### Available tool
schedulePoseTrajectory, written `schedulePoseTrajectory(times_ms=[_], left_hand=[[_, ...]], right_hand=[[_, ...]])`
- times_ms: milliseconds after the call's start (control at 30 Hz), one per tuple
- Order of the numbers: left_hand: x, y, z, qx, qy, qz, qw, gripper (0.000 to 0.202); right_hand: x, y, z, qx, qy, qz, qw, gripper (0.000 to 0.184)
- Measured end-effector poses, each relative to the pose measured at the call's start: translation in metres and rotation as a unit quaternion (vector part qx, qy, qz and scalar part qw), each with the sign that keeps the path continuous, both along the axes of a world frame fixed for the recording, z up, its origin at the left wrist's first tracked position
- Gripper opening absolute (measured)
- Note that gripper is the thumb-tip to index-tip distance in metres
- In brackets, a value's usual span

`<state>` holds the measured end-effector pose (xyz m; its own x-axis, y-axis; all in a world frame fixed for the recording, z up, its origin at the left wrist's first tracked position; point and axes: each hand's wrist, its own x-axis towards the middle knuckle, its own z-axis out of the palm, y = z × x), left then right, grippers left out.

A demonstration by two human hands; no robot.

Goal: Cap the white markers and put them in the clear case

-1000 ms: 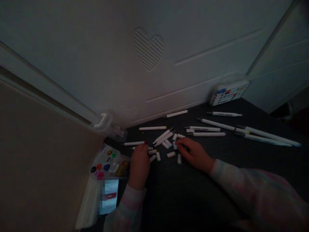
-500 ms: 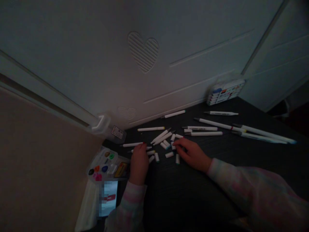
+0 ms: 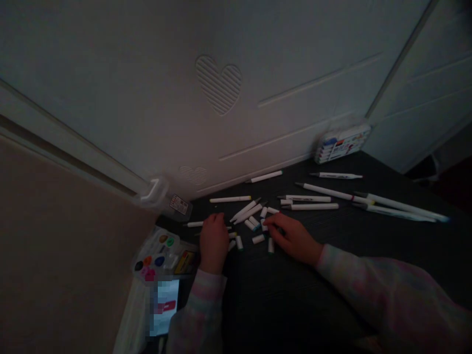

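Note:
My left hand (image 3: 214,243) lies over several white markers at the left, its fingers curled down. It covers the right end of one marker (image 3: 194,224), and whatever the fingers hold is hidden. To the right, the thumb and index finger of my right hand (image 3: 293,238) are pinched on a small white marker cap (image 3: 264,224). Loose caps lie scattered between the hands, among them a blue-edged cap (image 3: 254,222) and a green-edged cap (image 3: 271,245). Just beyond them, two uncapped markers (image 3: 250,212) lie side by side.
More markers (image 3: 315,207) spread to the right on the dark table (image 3: 265,305). A marker case (image 3: 342,143) stands against the white panel (image 3: 258,132). At left are a clear container (image 3: 179,206), a paint palette (image 3: 151,250) and a lit phone (image 3: 165,307).
My left hand has shifted slightly up over the markers, covering the red end of one that showed before. The right hand stays at the same cap. The view has tilted a little.

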<state>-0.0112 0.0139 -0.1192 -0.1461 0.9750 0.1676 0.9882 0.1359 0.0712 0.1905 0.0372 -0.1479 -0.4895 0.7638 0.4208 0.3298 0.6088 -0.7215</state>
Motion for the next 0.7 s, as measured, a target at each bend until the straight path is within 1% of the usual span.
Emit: schedulePoseTrajectory(times_ms=[67,167,267,333,400,500,633,700], left_hand=[[0.006,0.003,0.003,0.001,0.0,-0.003,1.0,0.031],[0.013,0.012,0.011,-0.003,-0.006,-0.011,1.0,0.029],[0.016,0.029,0.02,-0.005,-0.012,-0.007,1.0,0.03],[0.017,0.044,0.022,-0.008,-0.011,-0.002,1.0,0.032],[0.018,0.057,0.021,-0.019,-0.008,-0.004,1.0,0.034],[0.02,0.07,0.014,-0.04,-0.002,-0.021,0.999,0.037],[0.021,0.076,0.003,-0.057,-0.008,-0.046,0.997,0.034],[0.02,0.077,0.0,-0.054,-0.018,-0.057,0.997,0.033]], right_hand=[[0.0,0.0,0.0,-0.001,0.001,-0.001,1.0,0.017],[0.0,0.0,0.0,-0.007,-0.002,-0.004,1.0,0.017],[0.0,-0.001,0.001,-0.005,-0.003,-0.003,1.0,0.017],[0.0,0.0,0.002,0.002,0.0,-0.002,1.0,0.017],[0.0,0.0,0.003,0.008,0.002,-0.004,1.0,0.017],[0.0,0.0,0.003,0.011,0.003,-0.007,1.0,0.018],[0.0,0.0,0.003,0.003,0.001,0.002,1.0,0.018],[0.0,-0.001,0.002,-0.002,-0.003,0.003,1.0,0.018]])
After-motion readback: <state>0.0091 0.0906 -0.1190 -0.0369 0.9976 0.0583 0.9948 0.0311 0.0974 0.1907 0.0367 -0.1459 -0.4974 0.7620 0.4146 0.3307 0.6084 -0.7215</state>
